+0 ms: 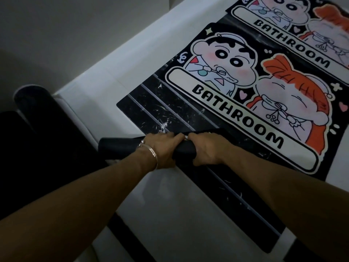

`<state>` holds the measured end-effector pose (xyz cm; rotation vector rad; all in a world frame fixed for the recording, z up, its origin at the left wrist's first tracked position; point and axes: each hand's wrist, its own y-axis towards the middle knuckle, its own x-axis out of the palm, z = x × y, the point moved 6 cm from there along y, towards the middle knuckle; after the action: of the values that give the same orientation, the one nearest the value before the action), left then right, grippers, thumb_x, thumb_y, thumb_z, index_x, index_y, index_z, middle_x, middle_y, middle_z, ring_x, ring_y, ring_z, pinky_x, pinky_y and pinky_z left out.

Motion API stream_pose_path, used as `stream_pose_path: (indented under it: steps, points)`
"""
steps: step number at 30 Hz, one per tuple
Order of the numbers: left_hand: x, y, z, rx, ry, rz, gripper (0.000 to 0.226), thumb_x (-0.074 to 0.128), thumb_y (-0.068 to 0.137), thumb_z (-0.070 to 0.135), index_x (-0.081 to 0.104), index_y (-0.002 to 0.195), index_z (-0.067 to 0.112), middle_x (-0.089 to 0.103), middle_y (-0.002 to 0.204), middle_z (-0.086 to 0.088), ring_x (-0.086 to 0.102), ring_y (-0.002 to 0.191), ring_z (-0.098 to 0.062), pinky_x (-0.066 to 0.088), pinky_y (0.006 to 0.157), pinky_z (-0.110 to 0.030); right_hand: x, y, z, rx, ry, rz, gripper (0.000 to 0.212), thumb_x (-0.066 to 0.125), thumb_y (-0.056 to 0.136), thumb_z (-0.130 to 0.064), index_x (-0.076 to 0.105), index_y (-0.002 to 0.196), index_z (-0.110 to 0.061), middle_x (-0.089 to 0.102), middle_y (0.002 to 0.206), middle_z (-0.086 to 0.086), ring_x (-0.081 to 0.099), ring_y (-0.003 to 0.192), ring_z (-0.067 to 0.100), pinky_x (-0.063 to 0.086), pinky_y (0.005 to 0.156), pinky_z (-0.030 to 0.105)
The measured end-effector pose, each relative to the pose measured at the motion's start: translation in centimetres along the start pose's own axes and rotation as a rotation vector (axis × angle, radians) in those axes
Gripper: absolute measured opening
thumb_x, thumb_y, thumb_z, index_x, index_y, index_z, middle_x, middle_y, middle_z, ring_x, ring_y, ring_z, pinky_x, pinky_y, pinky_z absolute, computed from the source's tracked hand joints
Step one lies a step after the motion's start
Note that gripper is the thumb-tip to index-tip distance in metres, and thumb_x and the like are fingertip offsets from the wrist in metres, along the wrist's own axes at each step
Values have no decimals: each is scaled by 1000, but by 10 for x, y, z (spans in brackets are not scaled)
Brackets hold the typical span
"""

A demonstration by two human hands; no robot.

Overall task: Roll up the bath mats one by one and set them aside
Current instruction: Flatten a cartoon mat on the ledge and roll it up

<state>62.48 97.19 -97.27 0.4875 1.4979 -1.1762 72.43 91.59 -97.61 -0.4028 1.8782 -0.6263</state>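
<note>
**A:** Rolling these up, how far along are you?

**B:** About midway, I reckon. One dark roll (28,99) looks parked off left. The front mat (236,103) and rear mat (294,27) lie flat ahead. Left hand (160,146) and right hand (205,150) both curl round the black roll (113,148) at the near edge, knuckles almost touching.

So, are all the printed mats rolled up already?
No, the near mat and the far mat lie flat, while the left hand and right hand grip a black roll.
</note>
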Motion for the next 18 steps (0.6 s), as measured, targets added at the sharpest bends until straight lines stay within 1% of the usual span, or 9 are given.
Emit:
stream_pose_path:
  steps: [2,3,6,8,10,13,15,16,18]
  points:
    - [2,-2,0,36,83,18,69,62,80,44,28,137,26,48,128,-4,54,111,-26,46,82,-38,2,-3,-1,37,124,-132,59,75,71,-29,47,122,-19,57,100,1,56,81,20,45,73,29]
    - [4,-2,-3,24,92,5,65,62,80,44,30,135,26,49,126,-4,56,109,-26,46,81,-38,2,-4,-3,33,132,-129,58,75,71,-30,47,122,-20,59,102,1,56,81,20,45,73,29]
    - [-1,2,-9,-37,44,-30,57,63,78,48,39,125,27,56,117,-2,60,101,-26,49,80,-37,-2,-3,-7,-50,-29,83,59,75,71,-40,45,117,-19,59,110,4,61,92,25,48,77,33]
    - [-13,3,-10,-24,47,42,55,60,78,51,40,123,28,58,114,-1,61,99,-26,50,78,-36,-10,-1,-4,-64,-74,167,56,72,74,-41,43,115,-17,57,109,4,60,95,27,45,74,35]
    - [-26,3,-9,43,113,168,60,55,80,53,35,131,29,55,118,0,58,104,-25,48,81,-36,-21,2,2,-17,-18,122,50,70,75,-37,44,113,-17,57,104,3,59,91,25,39,69,31]
    - [-43,6,-5,107,236,237,68,57,84,45,24,141,27,47,126,-3,51,111,-24,44,88,-38,-34,5,11,11,205,15,44,73,72,-30,51,109,-19,63,100,5,59,81,21,42,61,26]
    - [-53,16,-7,79,232,204,59,60,83,40,32,133,26,52,120,-3,55,106,-24,47,85,-38,-42,3,12,-8,229,48,46,74,72,-30,52,110,-17,64,104,7,61,86,24,46,66,28]
    - [-57,21,-8,52,194,165,54,62,81,40,38,128,26,55,115,-2,58,102,-24,49,82,-37,-46,2,11,-14,162,110,51,74,72,-35,51,114,-17,63,108,7,61,91,25,47,73,30]
    - [-61,29,-12,-11,79,74,50,65,76,43,46,119,26,61,107,-1,62,96,-25,51,78,-36,-51,2,8,-3,-108,286,64,72,72,-47,46,123,-18,59,117,6,58,103,26,45,86,37]
